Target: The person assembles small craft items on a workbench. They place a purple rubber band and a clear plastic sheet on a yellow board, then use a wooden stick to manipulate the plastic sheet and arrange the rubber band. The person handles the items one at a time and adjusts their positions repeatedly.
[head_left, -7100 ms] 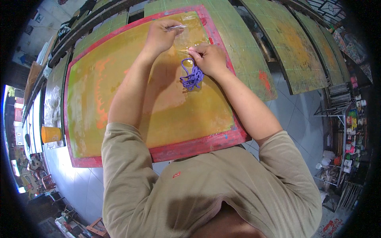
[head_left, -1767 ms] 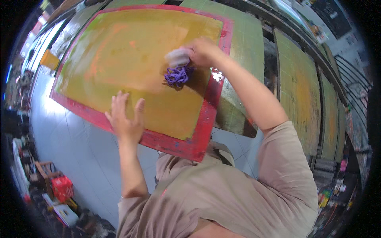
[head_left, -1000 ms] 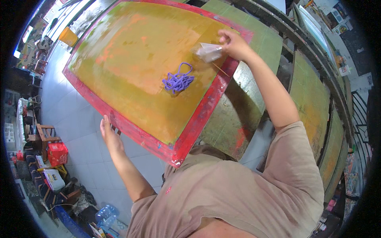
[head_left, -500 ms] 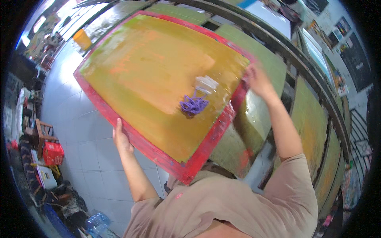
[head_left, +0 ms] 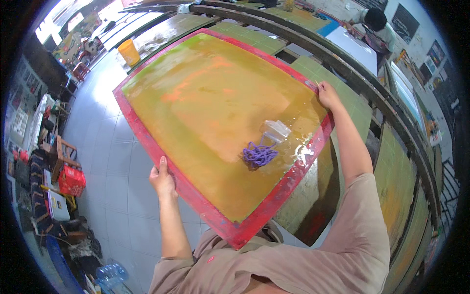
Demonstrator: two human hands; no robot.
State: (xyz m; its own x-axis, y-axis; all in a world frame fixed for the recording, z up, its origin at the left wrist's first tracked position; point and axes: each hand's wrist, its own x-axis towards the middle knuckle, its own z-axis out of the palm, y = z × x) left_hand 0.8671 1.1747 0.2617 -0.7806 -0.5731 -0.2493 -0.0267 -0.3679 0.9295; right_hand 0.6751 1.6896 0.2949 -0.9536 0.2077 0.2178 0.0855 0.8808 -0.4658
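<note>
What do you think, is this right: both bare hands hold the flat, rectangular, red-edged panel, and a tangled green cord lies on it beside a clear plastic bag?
Not quite: the tangled cord is purple, not green, in the head view. It lies beside the bag on the panel, which the left hand and right hand hold.

tiled floor, glossy | wooden chair, left | pale wall, right | bright light, upper left

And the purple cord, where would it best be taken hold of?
Probably mid-heap, pinching several strands from above: the purple cord lies loosely bunched on the framed panel, its top uncovered. The near side looks clearer, since the clear plastic bag lies just beyond.
</note>
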